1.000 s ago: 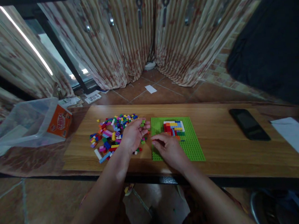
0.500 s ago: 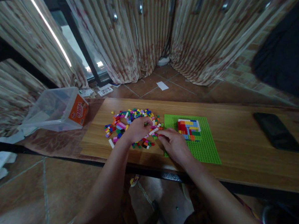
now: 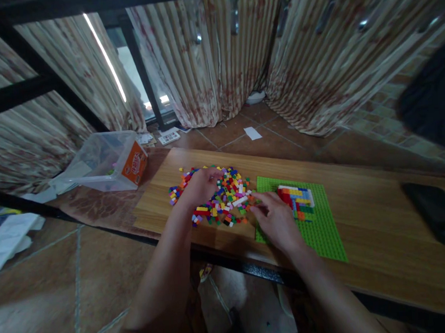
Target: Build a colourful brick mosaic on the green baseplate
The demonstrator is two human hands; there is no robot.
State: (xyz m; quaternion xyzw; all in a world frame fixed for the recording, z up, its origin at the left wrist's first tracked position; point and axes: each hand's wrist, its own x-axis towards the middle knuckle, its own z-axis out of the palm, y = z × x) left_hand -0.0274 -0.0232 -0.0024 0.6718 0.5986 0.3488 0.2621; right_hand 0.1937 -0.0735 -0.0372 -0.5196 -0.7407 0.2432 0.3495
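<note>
My left hand point(image 3: 203, 186) is over a spread pile of small coloured toy bricks point(image 3: 234, 183), fingers slightly bent and apart, with no brick visible in them. At the pile's right side, my right hand point(image 3: 277, 217) has thumb and forefinger close together; whatever is between them is too small to make out. An orange brick shows by those fingertips. A long white brick point(image 3: 240, 201) lies just left of them. Under my right hand's edge is a green baseplate point(image 3: 323, 231), bearing a low multicoloured brick build point(image 3: 301, 198), partly hidden by the hand.
The wooden tabletop point(image 3: 370, 218) carries a dark phone point(image 3: 434, 212) at the right. Beyond the table's left end stands a clear plastic bin point(image 3: 106, 157) with an orange label. A black metal bar point(image 3: 246, 268) runs along the near edge. Curtains point(image 3: 232, 61) hang behind.
The head view has shifted, so the table sits lower and further right. My left hand has moved left and away across the pile, and bricks near it lie differently. My right hand stays beside the baseplate.
</note>
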